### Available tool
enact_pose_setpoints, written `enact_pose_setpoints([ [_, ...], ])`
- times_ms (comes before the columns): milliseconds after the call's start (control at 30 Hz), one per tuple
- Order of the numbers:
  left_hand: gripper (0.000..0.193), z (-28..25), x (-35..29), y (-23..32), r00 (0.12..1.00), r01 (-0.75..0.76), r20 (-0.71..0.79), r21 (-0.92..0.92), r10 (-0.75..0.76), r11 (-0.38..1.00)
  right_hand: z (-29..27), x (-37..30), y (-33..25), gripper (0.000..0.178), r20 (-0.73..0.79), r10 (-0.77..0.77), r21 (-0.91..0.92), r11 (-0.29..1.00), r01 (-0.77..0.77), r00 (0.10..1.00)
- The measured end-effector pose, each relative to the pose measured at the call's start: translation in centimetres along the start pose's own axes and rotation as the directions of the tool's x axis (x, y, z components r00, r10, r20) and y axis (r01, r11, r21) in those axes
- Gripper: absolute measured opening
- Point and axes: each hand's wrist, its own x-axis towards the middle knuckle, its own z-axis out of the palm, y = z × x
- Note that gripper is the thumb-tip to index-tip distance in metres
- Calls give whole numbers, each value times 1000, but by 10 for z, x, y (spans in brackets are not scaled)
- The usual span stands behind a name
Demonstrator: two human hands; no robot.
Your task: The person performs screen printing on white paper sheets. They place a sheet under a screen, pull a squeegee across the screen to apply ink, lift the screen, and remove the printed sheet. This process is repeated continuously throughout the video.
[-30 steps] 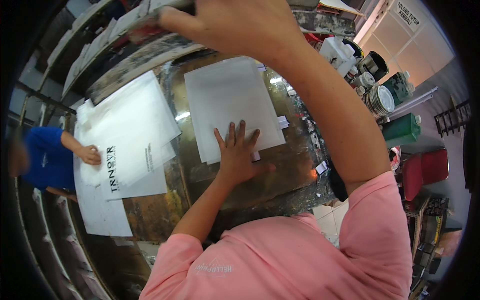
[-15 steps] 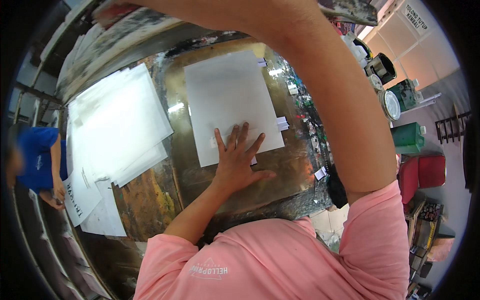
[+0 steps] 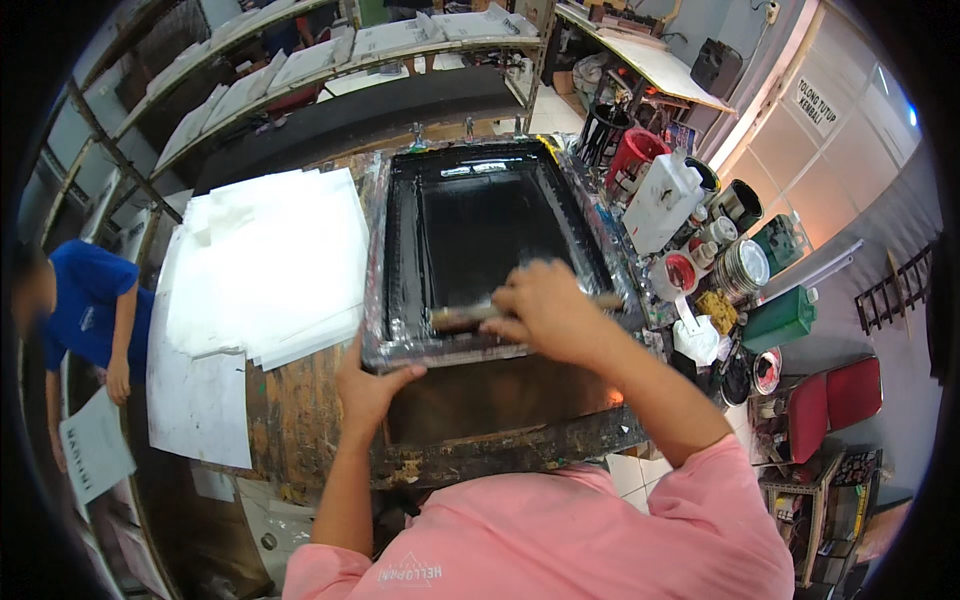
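Observation:
A dark screen-printing frame (image 3: pixel 445 355) lies flat over the work table, its mesh (image 3: pixel 495 235) wet and shiny with black ink. My left hand (image 3: pixel 375 388) grips the frame's near left corner, thumb along the front edge and fingers partly hidden at its side. In my right hand (image 3: pixel 548 312) is a squeegee (image 3: pixel 455 317) with a wooden handle, closed in my fingers. It rests crosswise on the near part of the mesh. The sheet under the frame is hidden.
A stack of white paper (image 3: pixel 270 260) lies left of the frame. Beyond it, a person in blue (image 3: pixel 95 300) holds a printed sheet (image 3: pixel 97 447). Ink tubs, a white jug (image 3: pixel 662 205) and a green container (image 3: pixel 780 320) crowd the right side. Drying racks (image 3: pixel 330 65) stand behind.
The raised frame has come down over the white sheet. My left hand moved from the sheet to the frame's corner. My right arm came down, its hand now on the squeegee.

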Motion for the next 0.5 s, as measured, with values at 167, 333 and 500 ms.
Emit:
enact_pose_setpoints([
  [167,112,28,-23,-50,992,-106,-10,513,130,852,72,-35,-22,44,174,167,141,971,-192,970],
  [333,119,25,-19,-57,988,-151,35,486,153,861,110,-14,3,54,-104,94,112,990,-82,990],
  [500,127,23,-21,-57,989,-144,55,485,135,863,145,94,86,53,-244,66,58,997,-54,967],
])
